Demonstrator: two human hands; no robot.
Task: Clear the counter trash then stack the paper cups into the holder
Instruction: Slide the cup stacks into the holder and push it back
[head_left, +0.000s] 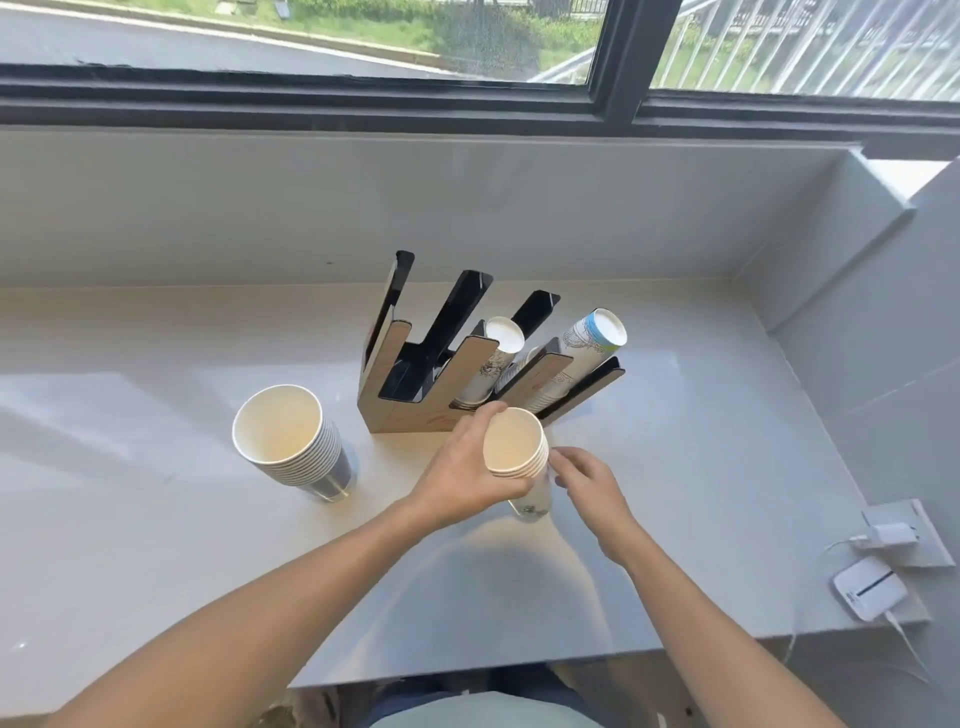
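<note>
A wood-and-black cup holder (410, 415) with three slanted slots stands mid-counter. Its left slot is empty; the middle slot holds a white cup stack (493, 358) and the right slot a longer printed stack (582, 348). In front of it my left hand (462, 478) grips a short stack of white paper cups (514, 441), mouth up, its base near the counter. My right hand (587, 483) is beside the stack's right side, fingertips touching its rims. A taller stack of dark grey cups (296, 441) stands upright on the counter, left of the holder.
The pale counter (156, 519) runs under a window with a raised sill behind the holder. A wall closes the right side. At the right front corner sit a white charger (891, 535) in a socket and a small white device (865, 590) with cables.
</note>
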